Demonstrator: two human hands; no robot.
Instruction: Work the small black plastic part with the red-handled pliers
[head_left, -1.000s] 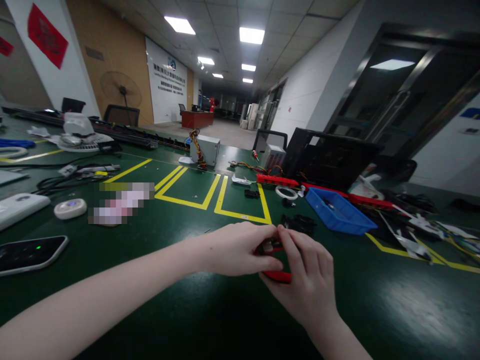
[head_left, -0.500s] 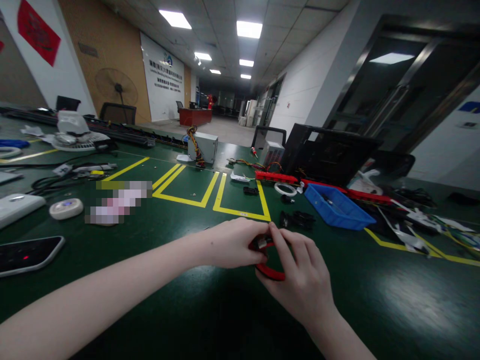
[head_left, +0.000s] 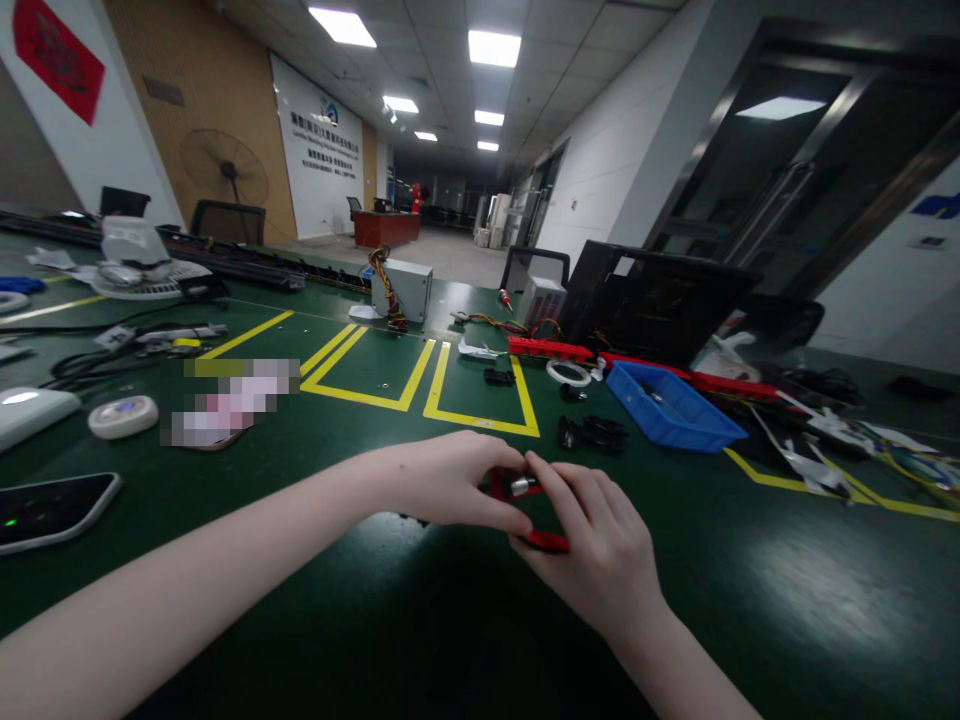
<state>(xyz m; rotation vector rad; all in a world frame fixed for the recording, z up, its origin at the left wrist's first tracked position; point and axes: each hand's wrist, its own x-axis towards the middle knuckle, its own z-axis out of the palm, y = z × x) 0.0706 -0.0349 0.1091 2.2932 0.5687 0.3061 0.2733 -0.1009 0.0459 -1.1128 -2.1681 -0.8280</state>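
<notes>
Both hands meet low in the middle of the dark green bench [head_left: 420, 620]. My left hand [head_left: 442, 480] is closed, its fingertips pinching a small red part [head_left: 536, 540] with a silvery metal end. My right hand [head_left: 600, 540] is closed round the same red part from the right, its forefinger and thumb touching the metal end. Most of the part is hidden between the fingers. Just beyond the hands lie small black pieces [head_left: 589, 432] on the bench.
A blue tray [head_left: 667, 410], a white ring [head_left: 568, 373], red strips [head_left: 551, 348] and a black case [head_left: 660, 305] lie at the back right. A grey power supply [head_left: 405, 290] stands behind yellow floor-tape boxes. A phone [head_left: 49, 510], a round white disc [head_left: 122, 416] and cables lie at the left.
Both hands have drifted slightly left and up in view while staying closed on the red part. The fingers have shifted and the metal end now shows.
</notes>
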